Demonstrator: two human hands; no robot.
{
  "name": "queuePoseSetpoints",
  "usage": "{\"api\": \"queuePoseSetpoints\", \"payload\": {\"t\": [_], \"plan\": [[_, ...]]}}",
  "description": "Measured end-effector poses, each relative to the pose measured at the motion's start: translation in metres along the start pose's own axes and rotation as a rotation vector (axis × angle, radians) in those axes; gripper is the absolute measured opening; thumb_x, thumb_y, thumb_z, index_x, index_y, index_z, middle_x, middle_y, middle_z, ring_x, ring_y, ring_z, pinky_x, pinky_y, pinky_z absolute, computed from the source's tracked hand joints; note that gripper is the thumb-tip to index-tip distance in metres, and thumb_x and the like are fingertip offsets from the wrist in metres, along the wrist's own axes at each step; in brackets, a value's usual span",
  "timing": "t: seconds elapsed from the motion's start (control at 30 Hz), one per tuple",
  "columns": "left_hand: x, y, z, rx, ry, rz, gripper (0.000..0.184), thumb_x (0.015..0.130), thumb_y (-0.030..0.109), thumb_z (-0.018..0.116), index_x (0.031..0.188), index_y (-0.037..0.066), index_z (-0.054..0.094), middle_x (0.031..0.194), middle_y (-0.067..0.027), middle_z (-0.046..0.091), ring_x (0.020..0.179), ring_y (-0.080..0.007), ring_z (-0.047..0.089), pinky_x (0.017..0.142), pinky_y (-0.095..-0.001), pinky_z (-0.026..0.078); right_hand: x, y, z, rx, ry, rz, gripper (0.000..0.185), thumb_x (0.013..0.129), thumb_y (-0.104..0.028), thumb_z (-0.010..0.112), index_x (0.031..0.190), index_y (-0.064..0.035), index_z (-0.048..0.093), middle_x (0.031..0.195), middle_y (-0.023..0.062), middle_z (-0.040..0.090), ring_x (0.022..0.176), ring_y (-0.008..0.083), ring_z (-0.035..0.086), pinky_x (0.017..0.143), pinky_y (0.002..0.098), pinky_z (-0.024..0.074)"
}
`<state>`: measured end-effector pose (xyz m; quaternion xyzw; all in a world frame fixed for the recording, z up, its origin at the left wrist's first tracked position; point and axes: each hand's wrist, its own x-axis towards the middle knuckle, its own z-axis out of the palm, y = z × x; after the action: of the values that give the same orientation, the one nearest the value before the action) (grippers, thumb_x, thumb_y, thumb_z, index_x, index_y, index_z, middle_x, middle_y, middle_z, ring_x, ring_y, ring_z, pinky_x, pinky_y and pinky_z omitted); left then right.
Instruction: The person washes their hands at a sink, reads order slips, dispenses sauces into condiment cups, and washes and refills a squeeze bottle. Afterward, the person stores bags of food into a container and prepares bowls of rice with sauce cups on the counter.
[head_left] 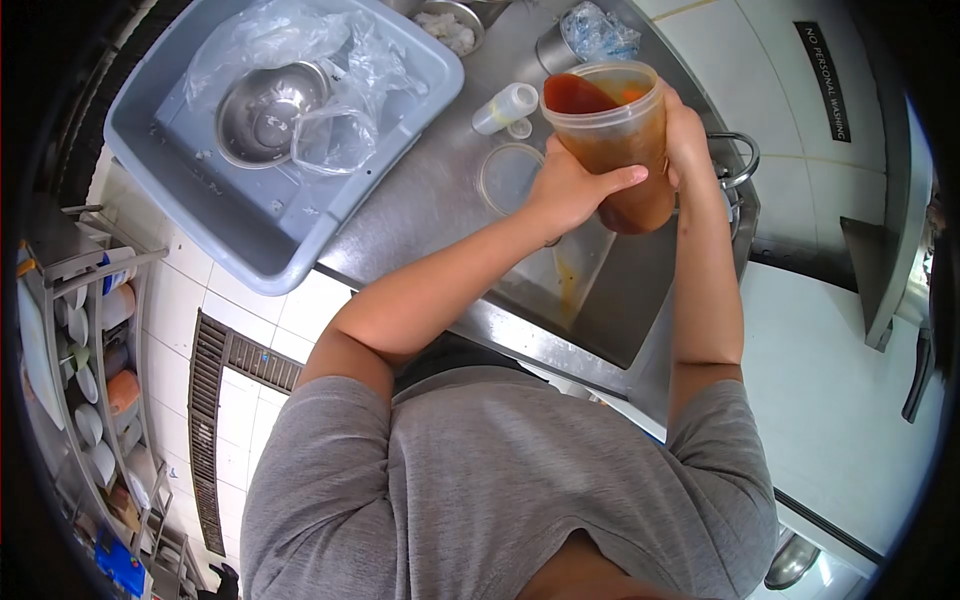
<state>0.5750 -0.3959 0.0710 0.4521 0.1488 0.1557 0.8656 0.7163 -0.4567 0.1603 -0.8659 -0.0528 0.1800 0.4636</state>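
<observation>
I have the left hand [580, 190] and right hand [688, 135] clasping the tub [632, 150] from 2 sides over the sink [615, 300], presumably to steady it.

steel counter [420, 205] | on it: blue-grey tub [190, 195] | translucent bottle [503, 108] | clear round lid [508, 180] | metal container [553, 50]

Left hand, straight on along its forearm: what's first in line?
The plastic container of brown-red liquid: the left hand already grips its side. Beyond it, the right hand on the container's other side looks roughly in line, though depth is hard to judge from this one view.
</observation>
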Motion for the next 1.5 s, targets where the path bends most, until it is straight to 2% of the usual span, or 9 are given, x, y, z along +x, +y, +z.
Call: {"api": "queuePoseSetpoints", "payload": {"t": [0.73, 1.03, 1.13, 1.23, 1.5], "plan": [[0.002, 0.019, 0.009, -0.122, -0.045, 0.080, 0.092, 0.066, 0.031, 0.085, 0.129, -0.008, 0.031, 0.129, -0.0208, 0.048, 0.120, -0.0275, 0.050, 0.101, -0.0368, 0.043, -0.009, -0.030, -0.003, -0.023, -0.003, -0.046, 0.057, 0.091, -0.046, 0.050, 0.103, 0.0076, 0.064, 0.097, 0.0153, 0.065, 0.086, 0.0225, 0.062, 0.079, 0.0332, 0.0474], [0.005, 0.021, 0.013, -0.075, -0.039, 0.056, 0.095, 0.065, 0.035, 0.085, 0.130, -0.008, 0.030, 0.129, -0.0203, 0.047, 0.120, -0.0274, 0.050, 0.100, -0.0361, 0.043, -0.008, -0.037, -0.007, -0.067, 0.030, -0.030, 0.055, 0.092, -0.046, 0.050, 0.102, 0.0058, 0.065, 0.096, 0.0146, 0.065, 0.084, 0.0213, 0.061, 0.077, 0.0328, 0.0472], [0.005, 0.022, 0.014, -0.103, -0.039, 0.054, 0.093, 0.067, 0.032, 0.085, 0.130, -0.008, 0.030, 0.129, -0.0203, 0.047, 0.120, -0.0268, 0.050, 0.100, -0.0359, 0.043, -0.009, -0.039, -0.008, -0.069, 0.021, -0.036, 0.055, 0.092, -0.046, 0.050, 0.102, 0.0053, 0.065, 0.095, 0.0140, 0.065, 0.083, 0.0206, 0.061, 0.077, 0.0323, 0.0472], [0.002, 0.036, 0.012, -0.156, -0.126, 0.082, 0.091, 0.068, 0.029, 0.084, 0.130, -0.008, 0.029, 0.129, -0.0204, 0.047, 0.119, -0.0264, 0.051, 0.099, -0.0360, 0.044, -0.014, -0.045, -0.006, -0.073, 0.028, -0.027, 0.055, 0.092, -0.046, 0.050, 0.102, 0.0049, 0.065, 0.095, 0.0141, 0.065, 0.084, 0.0208, 0.061, 0.077, 0.0319, 0.0471], [0.005, 0.026, 0.020, -0.192, -0.047, 0.097, 0.081, 0.069, 0.025, 0.083, 0.127, -0.008, 0.037, 0.124, -0.0186, 0.053, 0.116, -0.0252, 0.054, 0.097, -0.0365, 0.045, -0.009, -0.045, -0.010, -0.070, 0.025, -0.047, 0.054, 0.092, -0.046, 0.050, 0.103, 0.0052, 0.065, 0.095, 0.0143, 0.065, 0.084, 0.0211, 0.061, 0.077, 0.0324, 0.0471]]}}
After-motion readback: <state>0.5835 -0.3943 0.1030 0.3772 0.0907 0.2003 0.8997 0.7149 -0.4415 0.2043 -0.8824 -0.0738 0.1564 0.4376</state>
